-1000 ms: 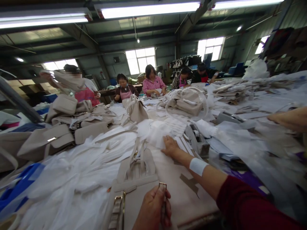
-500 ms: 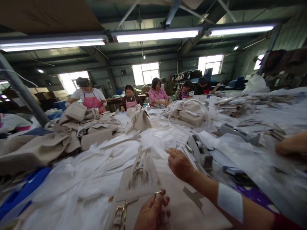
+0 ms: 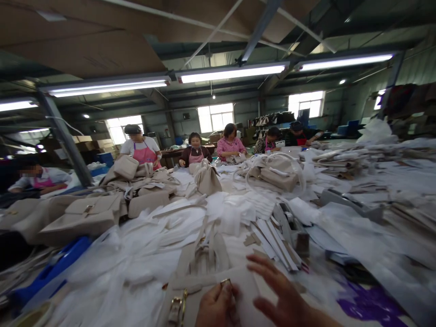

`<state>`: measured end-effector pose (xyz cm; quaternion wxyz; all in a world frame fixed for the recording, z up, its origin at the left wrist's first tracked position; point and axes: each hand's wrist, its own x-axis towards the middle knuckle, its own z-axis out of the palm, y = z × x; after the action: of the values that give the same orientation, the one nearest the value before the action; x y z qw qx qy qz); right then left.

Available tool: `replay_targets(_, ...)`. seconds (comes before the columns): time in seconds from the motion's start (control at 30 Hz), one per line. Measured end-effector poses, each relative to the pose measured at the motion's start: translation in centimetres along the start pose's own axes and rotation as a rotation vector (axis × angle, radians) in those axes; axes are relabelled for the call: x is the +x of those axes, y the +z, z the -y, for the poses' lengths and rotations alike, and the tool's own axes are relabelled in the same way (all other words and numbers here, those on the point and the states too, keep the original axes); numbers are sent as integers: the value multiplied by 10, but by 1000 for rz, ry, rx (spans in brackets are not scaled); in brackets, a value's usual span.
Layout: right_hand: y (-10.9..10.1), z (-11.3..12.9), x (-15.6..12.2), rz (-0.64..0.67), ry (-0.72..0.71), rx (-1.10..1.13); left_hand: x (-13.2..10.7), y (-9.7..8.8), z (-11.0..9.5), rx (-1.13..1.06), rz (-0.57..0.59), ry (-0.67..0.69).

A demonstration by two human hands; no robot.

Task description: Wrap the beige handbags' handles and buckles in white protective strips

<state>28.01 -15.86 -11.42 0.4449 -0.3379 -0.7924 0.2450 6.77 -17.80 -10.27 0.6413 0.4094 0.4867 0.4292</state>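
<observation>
In front of me lies a beige handbag (image 3: 195,280) with its handles stretched away from me. My left hand (image 3: 215,305) is closed on a gold buckle (image 3: 225,282) at the bag's upper right. A second gold buckle (image 3: 175,306) hangs on a strap to the left of that hand. Just right of the bag, my right hand (image 3: 281,293) is spread with nothing in it. Its fingers reach over a pale sheet (image 3: 247,295), though whether they touch it I cannot tell.
White tissue (image 3: 129,268) covers much of the table's left side. Paper strips (image 3: 275,243) lie beside a grey holder (image 3: 289,222). More beige bags (image 3: 85,213) are piled at left, near a blue object (image 3: 51,268). Clear plastic (image 3: 357,236) spreads right. Several people sit or stand beyond.
My right hand has drawn back from the white tissue toward my left hand and opened. Another hand at the far right has gone from view. The left hand stays on the buckle.
</observation>
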Motion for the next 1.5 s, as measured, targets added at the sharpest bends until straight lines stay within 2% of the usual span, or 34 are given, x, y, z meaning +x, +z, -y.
replay_targets(0.03,0,4,4,-32,184,190,-2,3,0,-39,-1,8)
replay_targets(0.1,8,12,12,30,502,598,-7,7,-2,-30,-10,59)
replay_targets(0.17,19,18,17,96,649,853,-14,9,-8,114,-31,180)
replay_targets(0.23,28,23,21,8,707,896,-21,10,-16,270,-62,324)
replay_targets(0.27,30,25,23,-57,719,878,-23,10,-20,317,-71,376)
replay_targets(0.33,31,29,27,-101,708,846,-26,11,-27,362,-61,425)
replay_targets(0.47,29,40,31,-19,580,742,-27,14,-33,408,-61,476)
replay_targets(0.57,31,44,27,35,593,823,-28,14,-33,433,-110,492)
replay_targets(0.7,33,38,19,92,605,968,-28,12,-30,504,-119,533)
replay_targets(0.8,30,31,16,127,601,1020,-27,10,-30,498,-172,495)
replay_targets(0.93,23,27,17,147,596,936,-23,10,-29,445,-304,412)
replay_targets(1.17,14,35,25,185,602,801,-19,10,-24,383,-341,405)
replay_targets(1.23,15,37,23,137,648,822,-20,10,-24,249,-287,375)
replay_targets(1.37,23,37,15,-4,721,975,-21,7,-24,-157,2,128)
replay_targets(1.43,28,37,11,-68,736,976,-22,7,-22,-227,117,-2)
replay_targets(1.5,31,38,8,-135,753,916,-23,8,-19,-195,212,-85)
